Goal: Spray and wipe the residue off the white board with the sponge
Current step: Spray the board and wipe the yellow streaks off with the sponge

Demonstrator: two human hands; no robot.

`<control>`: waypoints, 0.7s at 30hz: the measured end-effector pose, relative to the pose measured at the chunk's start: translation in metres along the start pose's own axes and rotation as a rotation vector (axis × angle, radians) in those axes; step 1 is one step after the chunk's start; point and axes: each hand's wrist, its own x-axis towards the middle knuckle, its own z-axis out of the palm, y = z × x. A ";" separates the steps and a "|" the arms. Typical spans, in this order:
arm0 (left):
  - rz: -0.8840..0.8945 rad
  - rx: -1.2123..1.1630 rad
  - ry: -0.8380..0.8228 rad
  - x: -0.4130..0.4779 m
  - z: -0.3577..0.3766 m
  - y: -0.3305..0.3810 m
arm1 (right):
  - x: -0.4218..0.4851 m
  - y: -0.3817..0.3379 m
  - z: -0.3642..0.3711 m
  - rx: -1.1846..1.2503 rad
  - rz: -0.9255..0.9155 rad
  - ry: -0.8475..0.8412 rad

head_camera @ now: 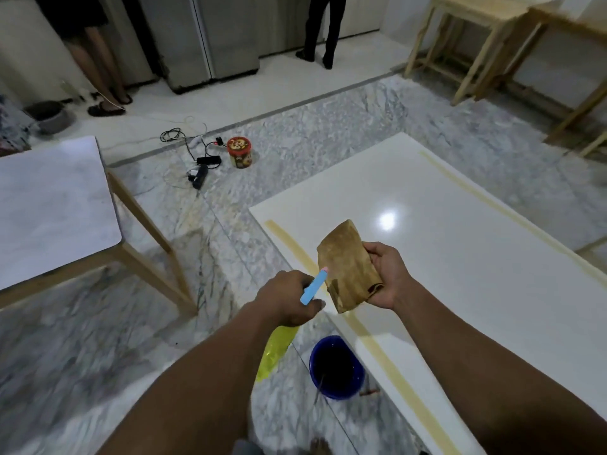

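At the near left stands a grey-veined marble-topped table on pale wooden legs. Beyond it, at the far left, a round grey bowl sits on the white floor beside a person's bare legs in dark slippers. Further right on the marbled floor lies a tangle of black cables and a power strip. Just right of them is a round red and yellow tin. Behind these, a tall steel cabinet stands against the far wall, with a second person in dark trousers standing to its right.

In the near centre, the left hand is clenched around the neck of a translucent yellow-green plastic spray bottle. Its light blue nozzle points up and right, with the tip just beside the sponge. Below, a dark blue round plastic bucket sits on the floor against the board's left edge.

The right hand grasps a flat, stained brown sponge, with the fingers curled around its right edge. It is held in the air above the board's left side.

The glossy white board lies flat and fills the right of the scene. One yellowish residue strip runs along its left side and another along its far right side. Pale wooden frame tables stand at the far right.
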 end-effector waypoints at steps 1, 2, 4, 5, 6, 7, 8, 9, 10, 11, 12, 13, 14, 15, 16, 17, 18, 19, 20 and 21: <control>-0.018 0.013 0.007 -0.003 0.008 0.006 | -0.002 0.000 -0.007 -0.023 0.005 0.002; -0.023 0.019 0.021 -0.006 0.013 0.010 | -0.003 0.000 -0.013 -0.038 0.018 -0.003; -0.037 -0.011 0.049 -0.010 0.018 0.013 | -0.004 -0.001 -0.018 -0.083 0.037 -0.007; -0.046 -0.045 0.061 -0.012 0.016 0.012 | -0.002 -0.001 -0.018 -0.105 0.042 -0.001; -0.056 -0.073 0.078 -0.012 0.014 0.008 | 0.001 -0.003 -0.017 -0.128 0.046 0.008; -0.069 -0.091 0.101 -0.013 0.010 0.005 | 0.006 -0.004 -0.015 -0.155 0.044 0.024; -0.084 -0.102 0.126 -0.013 0.007 0.001 | 0.011 -0.006 -0.011 -0.185 0.045 0.036; -0.098 -0.112 0.153 -0.013 0.004 -0.002 | 0.017 -0.009 -0.007 -0.225 0.048 0.048; -0.112 -0.128 0.181 -0.012 0.002 -0.005 | 0.022 -0.013 0.001 -0.269 0.054 0.050; -0.129 -0.147 0.208 -0.011 -0.001 -0.008 | 0.028 -0.016 0.009 -0.315 0.054 0.059; -0.150 -0.167 0.239 -0.007 -0.006 -0.015 | 0.038 -0.021 0.022 -0.366 0.060 0.056; -0.157 -0.175 0.263 -0.005 -0.007 -0.018 | 0.044 -0.025 0.030 -0.393 0.068 0.046; -0.166 -0.182 0.283 -0.001 -0.010 -0.024 | 0.052 -0.029 0.040 -0.406 0.084 0.024; -0.172 -0.193 0.301 0.003 -0.013 -0.032 | 0.062 -0.033 0.050 -0.425 0.099 0.002; -0.181 -0.204 0.310 0.007 -0.016 -0.040 | 0.072 -0.037 0.059 -0.446 0.116 -0.023; -0.192 -0.219 0.315 0.012 -0.019 -0.048 | 0.082 -0.040 0.068 -0.489 0.120 -0.026; -0.210 -0.234 0.321 0.019 -0.024 -0.061 | 0.097 -0.044 0.081 -0.544 0.127 -0.024; -0.219 -0.243 0.329 0.025 -0.027 -0.070 | 0.110 -0.047 0.090 -0.609 0.117 -0.008; -0.224 -0.242 0.335 0.029 -0.030 -0.079 | 0.124 -0.050 0.099 -0.678 0.100 0.011; -0.227 -0.239 0.338 0.034 -0.032 -0.088 | 0.138 -0.054 0.110 -0.756 0.072 0.040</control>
